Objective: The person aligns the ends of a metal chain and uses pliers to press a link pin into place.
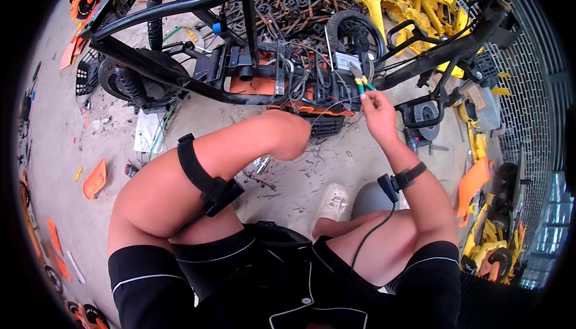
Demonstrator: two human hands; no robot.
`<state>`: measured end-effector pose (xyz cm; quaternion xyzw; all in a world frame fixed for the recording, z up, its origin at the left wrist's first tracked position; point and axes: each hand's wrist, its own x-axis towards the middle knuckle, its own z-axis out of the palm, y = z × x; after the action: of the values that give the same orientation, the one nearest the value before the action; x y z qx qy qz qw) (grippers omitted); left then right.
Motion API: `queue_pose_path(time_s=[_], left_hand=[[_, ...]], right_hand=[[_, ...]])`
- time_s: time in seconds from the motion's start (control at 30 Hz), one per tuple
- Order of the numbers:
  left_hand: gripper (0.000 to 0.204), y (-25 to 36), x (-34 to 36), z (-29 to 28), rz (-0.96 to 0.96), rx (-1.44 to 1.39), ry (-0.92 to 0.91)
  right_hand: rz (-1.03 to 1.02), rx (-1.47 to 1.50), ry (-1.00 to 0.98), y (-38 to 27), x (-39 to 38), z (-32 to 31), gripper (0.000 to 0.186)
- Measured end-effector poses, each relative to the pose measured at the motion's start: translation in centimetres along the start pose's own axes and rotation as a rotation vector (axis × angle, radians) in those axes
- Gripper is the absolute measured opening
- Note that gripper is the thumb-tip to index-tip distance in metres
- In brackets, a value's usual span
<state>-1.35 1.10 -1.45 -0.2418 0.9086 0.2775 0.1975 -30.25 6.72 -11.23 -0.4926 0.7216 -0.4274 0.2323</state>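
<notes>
My right hand (379, 113) is closed around the green and yellow handles of a pair of pliers (360, 81), whose jaws point up at the wiring of a black vehicle frame. My left hand (290, 135) is curled into a fist in front of the frame's lower middle. A thin grey wire (333, 106) runs from this fist toward the pliers; the fingers gripping it are mostly hidden. Between the black tubes (165, 75) sits an orange-edged tray (255, 85) with bundled black cables (298, 81) beside it. A silvery box (346, 62) lies behind the pliers.
Rusty metal parts (294, 2) form a heap behind the frame. Yellow plastic panels (414, 5) pile up at the far right. A power drill (411, 138) rests right of my right hand. An orange panel (95, 179) lies on the floor at left.
</notes>
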Motion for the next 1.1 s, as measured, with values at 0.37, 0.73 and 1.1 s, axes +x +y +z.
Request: queue_pose_path(time_s=[0.37,0.73,1.1], left_hand=[[0.034,0.2,1.2,0.3,0.001,0.07,-0.013],[0.029,-2.6,0.5,1.1,-0.117,-0.013,0.33],[0.012,1.6,-4.1,-1.9,-0.094,-0.556,0.854]], right_hand=[[-0.167,-0.249,-0.053,-3.3,3.2,-1.0,0.021],[0.282,0.957,0.099,-6.4,5.4,6.6,0.013],[0.169,1.469,0.147,-7.8,3.2,1.5,0.012]])
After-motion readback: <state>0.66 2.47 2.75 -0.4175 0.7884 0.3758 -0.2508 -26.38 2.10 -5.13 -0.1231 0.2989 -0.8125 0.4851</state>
